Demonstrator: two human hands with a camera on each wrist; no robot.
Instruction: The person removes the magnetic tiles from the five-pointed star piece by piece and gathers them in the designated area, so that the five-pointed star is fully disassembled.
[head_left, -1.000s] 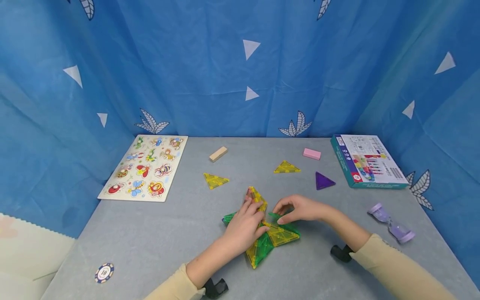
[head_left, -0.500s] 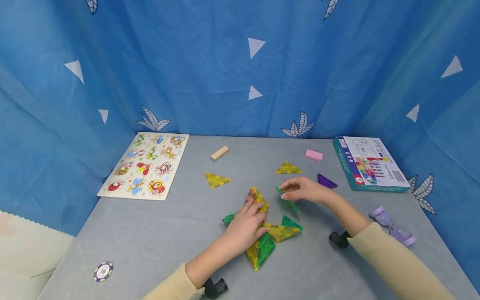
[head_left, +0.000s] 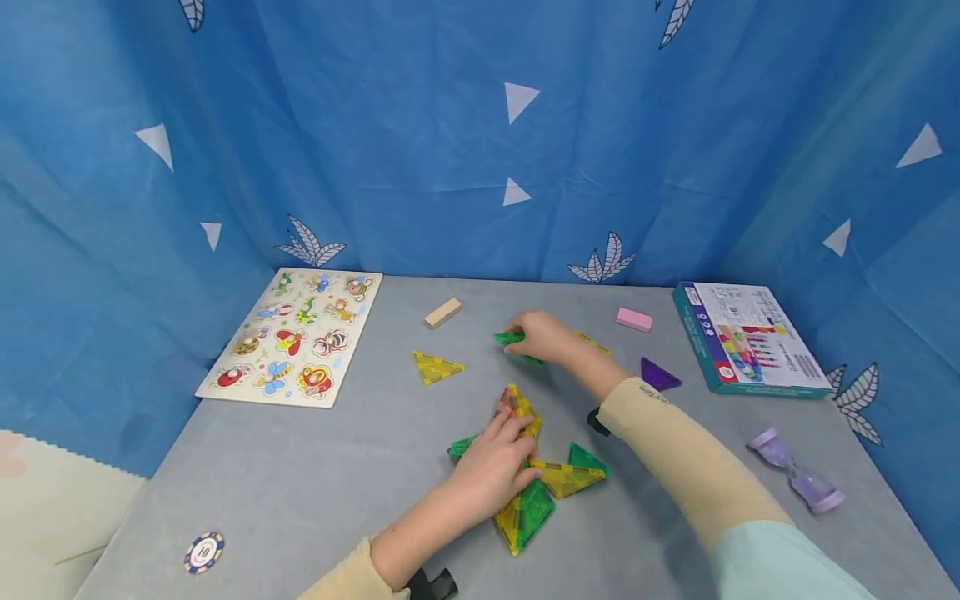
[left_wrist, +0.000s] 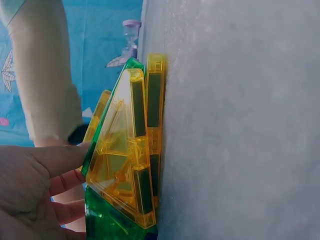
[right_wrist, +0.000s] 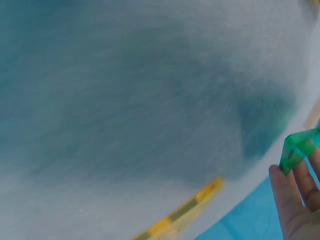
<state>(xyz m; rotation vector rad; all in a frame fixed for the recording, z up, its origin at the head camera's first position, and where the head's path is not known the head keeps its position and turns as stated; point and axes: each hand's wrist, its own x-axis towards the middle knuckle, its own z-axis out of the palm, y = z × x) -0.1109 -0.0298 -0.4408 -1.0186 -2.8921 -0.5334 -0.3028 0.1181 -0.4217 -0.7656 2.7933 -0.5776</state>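
Grey table (head_left: 315, 475): left hand (head_left: 495, 468) on tiles (head_left: 564, 478), right (head_left: 543, 336) pinching green piece (head_left: 507, 337).

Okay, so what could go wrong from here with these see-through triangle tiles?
The left hand touches the tile cluster, so uneven pressure might push its tilted tiles apart.

The green piece is held at the fingertips of the right hand, so it could slip.

The right arm partly hides a yellow triangle tile in the head view, so it might get knocked.
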